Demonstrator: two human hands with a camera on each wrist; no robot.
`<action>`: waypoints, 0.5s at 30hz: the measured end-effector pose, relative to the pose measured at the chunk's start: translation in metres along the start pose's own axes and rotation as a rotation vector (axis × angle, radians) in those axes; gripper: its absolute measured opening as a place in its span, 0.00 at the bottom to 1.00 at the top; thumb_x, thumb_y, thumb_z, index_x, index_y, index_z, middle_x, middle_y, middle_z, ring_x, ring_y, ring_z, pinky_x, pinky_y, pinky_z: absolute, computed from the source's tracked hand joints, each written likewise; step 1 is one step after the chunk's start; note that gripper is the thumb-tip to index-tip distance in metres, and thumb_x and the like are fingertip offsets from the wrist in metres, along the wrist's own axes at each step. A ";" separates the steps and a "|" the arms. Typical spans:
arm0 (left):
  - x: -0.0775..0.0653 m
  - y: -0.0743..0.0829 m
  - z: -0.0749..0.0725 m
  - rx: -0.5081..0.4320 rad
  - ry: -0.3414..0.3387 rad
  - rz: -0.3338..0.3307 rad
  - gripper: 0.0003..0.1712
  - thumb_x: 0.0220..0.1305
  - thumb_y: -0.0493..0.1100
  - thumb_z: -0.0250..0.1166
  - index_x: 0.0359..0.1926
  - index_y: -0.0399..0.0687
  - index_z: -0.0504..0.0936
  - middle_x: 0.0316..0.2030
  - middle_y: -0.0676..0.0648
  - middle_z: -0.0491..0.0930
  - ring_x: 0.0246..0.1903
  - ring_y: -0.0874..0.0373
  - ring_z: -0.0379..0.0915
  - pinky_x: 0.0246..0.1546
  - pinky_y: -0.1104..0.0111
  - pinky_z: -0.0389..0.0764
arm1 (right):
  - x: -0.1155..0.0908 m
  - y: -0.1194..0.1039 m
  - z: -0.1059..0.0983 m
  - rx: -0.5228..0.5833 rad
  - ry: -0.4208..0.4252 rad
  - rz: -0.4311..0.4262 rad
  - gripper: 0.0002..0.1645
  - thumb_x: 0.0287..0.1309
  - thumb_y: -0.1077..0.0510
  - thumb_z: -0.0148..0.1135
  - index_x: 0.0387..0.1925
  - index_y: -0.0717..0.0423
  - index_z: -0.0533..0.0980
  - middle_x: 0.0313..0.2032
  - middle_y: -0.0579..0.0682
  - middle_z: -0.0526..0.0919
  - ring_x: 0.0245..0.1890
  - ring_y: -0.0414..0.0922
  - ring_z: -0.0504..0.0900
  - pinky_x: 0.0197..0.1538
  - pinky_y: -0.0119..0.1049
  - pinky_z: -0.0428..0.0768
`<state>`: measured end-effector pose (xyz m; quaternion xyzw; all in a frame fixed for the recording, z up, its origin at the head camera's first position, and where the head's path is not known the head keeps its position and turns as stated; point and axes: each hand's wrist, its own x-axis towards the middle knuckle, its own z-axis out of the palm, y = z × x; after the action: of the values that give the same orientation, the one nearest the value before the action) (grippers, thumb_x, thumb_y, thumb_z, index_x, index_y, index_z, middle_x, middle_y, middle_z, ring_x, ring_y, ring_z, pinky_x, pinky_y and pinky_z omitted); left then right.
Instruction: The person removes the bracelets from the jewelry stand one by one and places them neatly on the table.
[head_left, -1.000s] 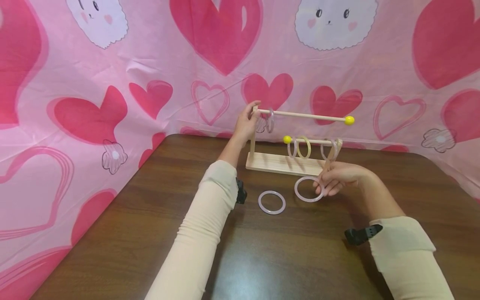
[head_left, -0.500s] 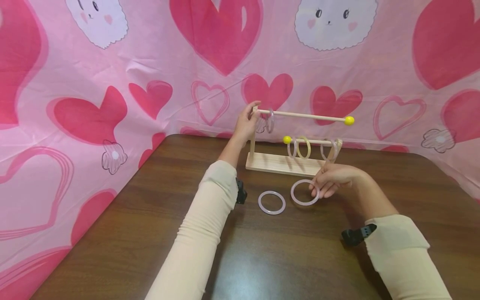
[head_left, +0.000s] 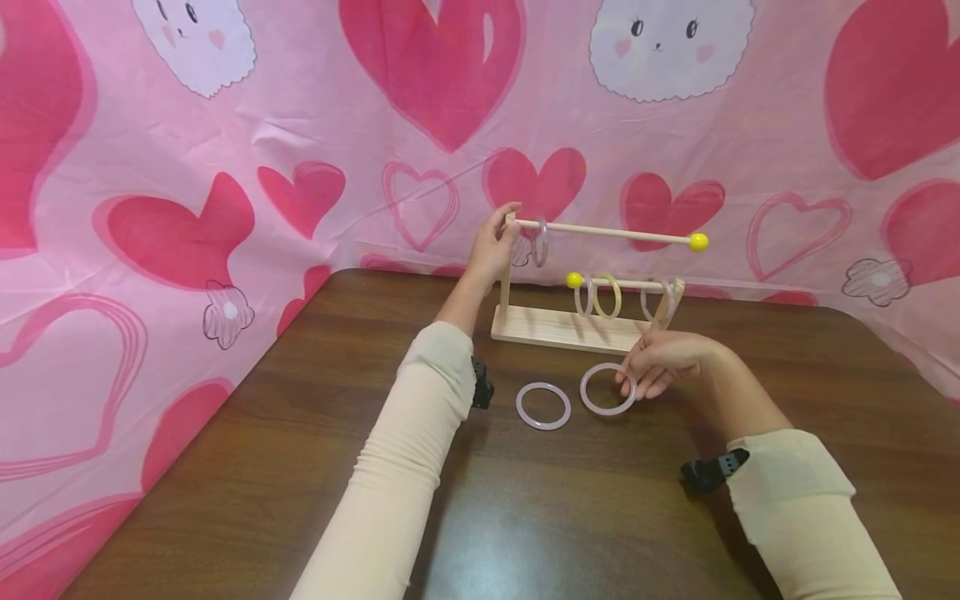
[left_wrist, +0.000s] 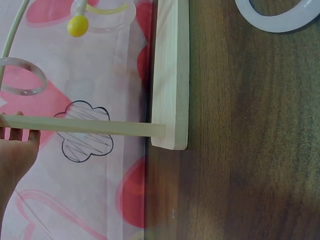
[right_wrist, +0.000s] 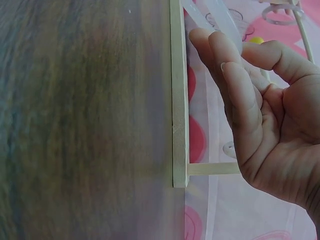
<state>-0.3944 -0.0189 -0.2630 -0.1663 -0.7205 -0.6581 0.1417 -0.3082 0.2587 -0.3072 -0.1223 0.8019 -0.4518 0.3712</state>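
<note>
My left hand grips the top of the left post of a wooden two-armed rack; in the left wrist view its fingertips show past the post. In front of the rack, my right hand pinches the right side of a pale lilac ring between thumb and fingers. That ring is tilted up, its lower edge close over the table. Left of it, a second lilac ring lies flat on the wood. The right wrist view shows the pinched ring nearly edge-on.
One lilac ring hangs near the left end of the upper rod. On the lower rod hang a yellow ring and pale rings on either side. Yellow balls cap the free rod ends. A pink heart-patterned cloth stands behind the table.
My right hand has shifted slightly left and nearer to me, bringing its ring down beside the flat one and tilting it more upright. My left hand stays on the post.
</note>
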 end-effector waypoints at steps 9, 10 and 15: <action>-0.001 0.001 0.000 -0.032 0.008 -0.023 0.21 0.68 0.39 0.51 0.62 0.49 0.69 0.55 0.42 0.74 0.51 0.53 0.70 0.47 0.68 0.72 | 0.002 0.002 0.000 -0.007 0.008 0.006 0.16 0.56 0.65 0.48 0.40 0.77 0.74 0.32 0.59 0.84 0.27 0.42 0.83 0.33 0.32 0.81; -0.001 0.001 0.000 -0.027 0.008 -0.026 0.21 0.68 0.40 0.51 0.62 0.50 0.69 0.53 0.42 0.75 0.48 0.53 0.71 0.44 0.69 0.72 | 0.003 0.002 0.000 -0.004 0.010 0.005 0.16 0.57 0.65 0.48 0.40 0.77 0.74 0.32 0.60 0.84 0.26 0.42 0.83 0.33 0.33 0.81; -0.002 0.002 0.001 -0.031 0.006 -0.017 0.21 0.68 0.40 0.51 0.62 0.49 0.68 0.52 0.40 0.74 0.43 0.51 0.71 0.41 0.65 0.73 | 0.003 0.003 0.000 0.020 0.018 0.013 0.15 0.57 0.66 0.51 0.40 0.77 0.74 0.31 0.59 0.84 0.26 0.42 0.83 0.33 0.33 0.81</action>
<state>-0.3922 -0.0178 -0.2625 -0.1605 -0.7113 -0.6707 0.1358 -0.3097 0.2586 -0.3117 -0.1094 0.8015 -0.4583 0.3683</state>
